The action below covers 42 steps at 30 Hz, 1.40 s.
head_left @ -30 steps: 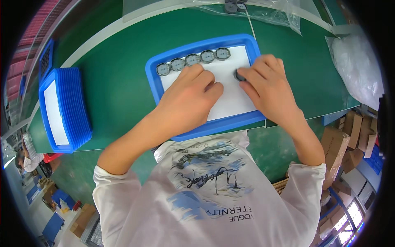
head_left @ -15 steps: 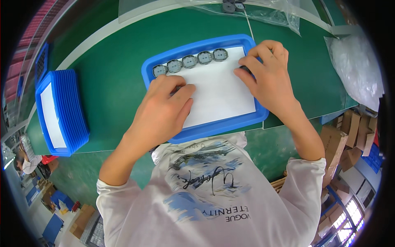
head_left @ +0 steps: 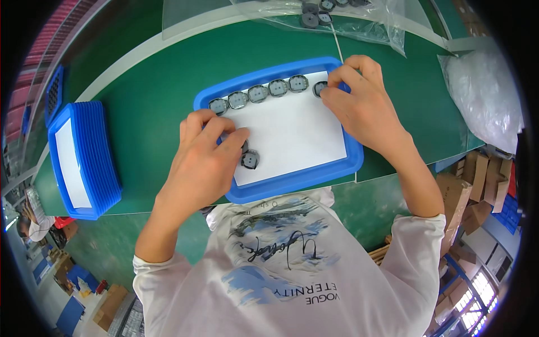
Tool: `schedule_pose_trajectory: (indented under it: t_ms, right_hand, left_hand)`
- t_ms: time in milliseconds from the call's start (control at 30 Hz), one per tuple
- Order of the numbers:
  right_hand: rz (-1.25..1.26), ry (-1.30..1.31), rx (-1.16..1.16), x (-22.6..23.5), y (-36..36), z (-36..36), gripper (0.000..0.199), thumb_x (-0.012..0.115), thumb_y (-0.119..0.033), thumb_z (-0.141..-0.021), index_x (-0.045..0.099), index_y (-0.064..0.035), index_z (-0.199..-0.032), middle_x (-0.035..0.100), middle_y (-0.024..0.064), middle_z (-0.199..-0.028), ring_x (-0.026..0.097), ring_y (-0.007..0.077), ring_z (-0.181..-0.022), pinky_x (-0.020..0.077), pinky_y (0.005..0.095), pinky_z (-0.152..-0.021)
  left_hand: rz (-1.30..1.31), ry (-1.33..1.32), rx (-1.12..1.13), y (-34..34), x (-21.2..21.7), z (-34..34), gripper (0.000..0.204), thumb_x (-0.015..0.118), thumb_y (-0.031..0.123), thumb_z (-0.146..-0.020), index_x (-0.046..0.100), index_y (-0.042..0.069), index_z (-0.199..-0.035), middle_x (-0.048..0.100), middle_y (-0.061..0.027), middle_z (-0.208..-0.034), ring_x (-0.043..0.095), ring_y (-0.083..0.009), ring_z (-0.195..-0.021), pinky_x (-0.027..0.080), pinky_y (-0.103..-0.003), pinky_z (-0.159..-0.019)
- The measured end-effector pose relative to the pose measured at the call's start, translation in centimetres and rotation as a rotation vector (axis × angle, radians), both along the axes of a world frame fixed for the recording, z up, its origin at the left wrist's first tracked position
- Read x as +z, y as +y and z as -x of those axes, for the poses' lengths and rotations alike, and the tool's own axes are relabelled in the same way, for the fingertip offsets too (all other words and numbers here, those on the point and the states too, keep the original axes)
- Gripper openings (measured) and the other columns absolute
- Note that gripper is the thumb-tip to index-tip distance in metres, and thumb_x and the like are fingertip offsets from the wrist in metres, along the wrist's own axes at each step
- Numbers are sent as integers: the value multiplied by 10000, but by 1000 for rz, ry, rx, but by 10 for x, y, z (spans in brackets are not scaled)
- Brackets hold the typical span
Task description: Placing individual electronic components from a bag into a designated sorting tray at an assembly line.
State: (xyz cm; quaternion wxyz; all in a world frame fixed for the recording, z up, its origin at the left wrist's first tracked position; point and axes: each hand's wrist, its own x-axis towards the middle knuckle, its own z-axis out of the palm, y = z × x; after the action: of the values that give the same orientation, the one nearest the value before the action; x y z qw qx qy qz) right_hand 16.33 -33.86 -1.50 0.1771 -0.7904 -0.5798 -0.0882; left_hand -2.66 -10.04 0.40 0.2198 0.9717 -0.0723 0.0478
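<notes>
A blue tray [head_left: 297,183] lined with white paper lies before me on the green table. Along its far side runs a row of several small round dark-grey plastic parts [head_left: 257,94] with lighter grey faces. My right hand [head_left: 362,106] pinches another such part [head_left: 319,89] at the far right corner, in line with the row. My left hand [head_left: 205,157] curls over the tray's left side, its fingers around a round part [head_left: 245,146] that is mostly hidden. Touching that one, a further round part [head_left: 250,159] shows below the fingertips.
A stack of blue trays [head_left: 101,163] stands at the left of the table, white paper in the top one. Beyond the tray, a clear plastic bag [head_left: 373,28] holds more round parts [head_left: 309,21]. A bulky clear bag [head_left: 483,92] sits at the right; cardboard boxes [head_left: 452,202] are below it.
My left hand has shifted toward me and a little left, bringing a round part into sight beneath it. The right hand has moved slightly left, and its part now shows at the row's right end.
</notes>
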Motion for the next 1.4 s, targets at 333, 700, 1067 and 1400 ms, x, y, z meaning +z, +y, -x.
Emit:
schedule_pose_trajectory:
  t_ms: [333,700,1067,1400]
  right_hand:
    - [-18,-32,110,-2,10,-21,134,731,-24,-715,701,-45,-845,608,48,-994,519,303,-1049,437,422,-926]
    - [-43,449,159,7,49,76,380,824,-148,-719,677,-58,-1058,599,93,-1000,603,304,-887,508,402,-790]
    - [88,257,22,0,42,63,340,809,-143,-754,656,-38,-1039,580,100,-1000,614,291,-880,517,404,-733]
    - [27,311,226,-8,50,55,240,777,-61,-752,681,-53,-972,575,87,-1081,611,251,-885,530,373,-733]
  left_hand:
    - [-70,-1,-15,6,2,2,388,669,-44,-711,741,40,-1083,611,-97,-1027,516,-355,-1054,437,-455,-915]
    - [127,21,-67,6,-7,2,277,693,-24,-686,650,6,-958,616,-102,-938,541,-348,-1047,448,-445,-901]
    - [128,-285,-70,4,-20,23,257,712,-5,-672,689,8,-927,693,-101,-955,633,-301,-1032,525,-434,-880]
    - [118,-226,77,-1,-16,21,206,727,3,-680,711,10,-885,646,-106,-1016,576,-331,-1059,479,-448,-874]
